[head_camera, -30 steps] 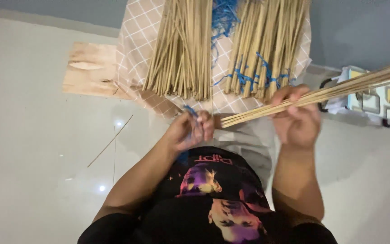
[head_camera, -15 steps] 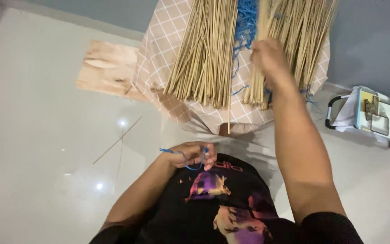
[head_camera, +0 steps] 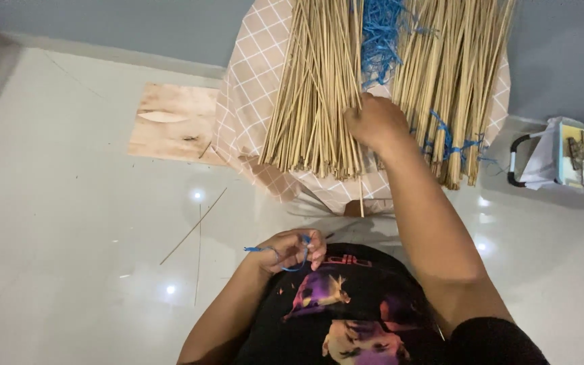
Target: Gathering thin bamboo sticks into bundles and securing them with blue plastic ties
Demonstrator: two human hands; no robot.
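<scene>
- Head view: we see the right hand (head_camera: 375,122) reaching forward, fingers closed on thin sticks at the inner edge of the left stick bundle (head_camera: 315,88).
- We note the left hand (head_camera: 292,250) near the chest, fingers curled narrow, pinching a blue string (head_camera: 265,249).
- Both bundles lie on a checked cloth (head_camera: 245,101); the right stick bundle (head_camera: 457,81) sits beside tangled blue twine (head_camera: 381,34).
- Loose sticks (head_camera: 194,226) lie on the white floor (head_camera: 69,203).

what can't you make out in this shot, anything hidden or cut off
Head view only:
- Tops of the stick bundles: cut off by the upper edge.
- Right hand fingertips: buried among the sticks.
- Blue string in the left hand: its length is hidden by curled fingers.
- Bag contents: too small, partly cut off at the right edge.
</scene>
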